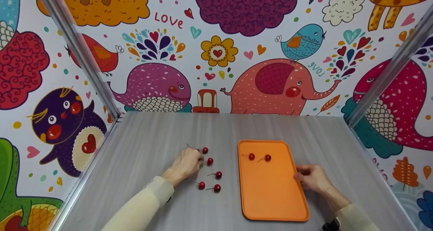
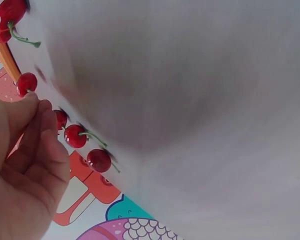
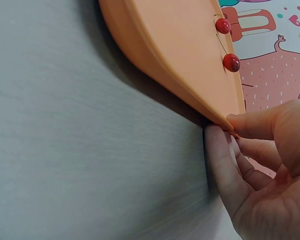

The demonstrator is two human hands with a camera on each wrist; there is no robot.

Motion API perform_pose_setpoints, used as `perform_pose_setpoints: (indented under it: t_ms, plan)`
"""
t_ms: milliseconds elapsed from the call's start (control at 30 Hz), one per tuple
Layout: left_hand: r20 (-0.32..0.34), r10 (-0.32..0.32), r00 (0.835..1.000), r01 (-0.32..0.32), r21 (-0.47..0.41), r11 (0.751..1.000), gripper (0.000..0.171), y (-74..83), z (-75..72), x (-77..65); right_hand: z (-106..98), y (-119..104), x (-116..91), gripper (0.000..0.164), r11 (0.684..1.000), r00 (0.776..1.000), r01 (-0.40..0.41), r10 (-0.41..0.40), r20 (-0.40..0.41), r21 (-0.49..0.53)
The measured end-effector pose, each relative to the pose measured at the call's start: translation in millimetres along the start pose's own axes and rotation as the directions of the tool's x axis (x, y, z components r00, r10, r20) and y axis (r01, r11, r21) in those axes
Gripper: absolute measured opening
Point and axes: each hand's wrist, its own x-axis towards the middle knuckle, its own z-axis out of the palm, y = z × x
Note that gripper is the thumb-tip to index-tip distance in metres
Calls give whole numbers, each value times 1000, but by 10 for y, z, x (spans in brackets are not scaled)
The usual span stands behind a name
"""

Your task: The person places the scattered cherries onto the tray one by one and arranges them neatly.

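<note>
My left hand (image 1: 185, 164) reaches over the group of red cherries. In the left wrist view, its thumb and fingertips pinch the stem of one cherry (image 2: 26, 83), the fruit showing just beyond them. Other cherries (image 1: 217, 188) with thin stems lie around the hand, toward the tray and nearer me; one behind the knuckles is partly hidden. My right hand (image 1: 314, 178) grips the right edge of an orange tray (image 1: 273, 193), thumb on the rim and fingers below it in the right wrist view. Two cherries (image 3: 231, 62) lie near the tray's far end.
The grey wood-grain table (image 1: 152, 129) meets a wall (image 1: 203, 75) printed with cartoon animals at the back. Metal frame posts (image 1: 86, 65) rise at both sides. The tray lies right of the loose cherries, a strip of bare tabletop between them.
</note>
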Motion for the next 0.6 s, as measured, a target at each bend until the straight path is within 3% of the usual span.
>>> perform_pose_setpoints:
  t_ms: [400, 600]
  plan:
    - [-11, -36, 999, 35, -90, 995, 8, 135, -41, 58, 4, 9, -10, 44, 1000, 1000, 20, -20, 7, 15]
    - [-39, -12, 999, 8, -108, 994, 10, 219, -43, 106, 4, -6, -5, 44, 1000, 1000, 10, -10, 5, 5]
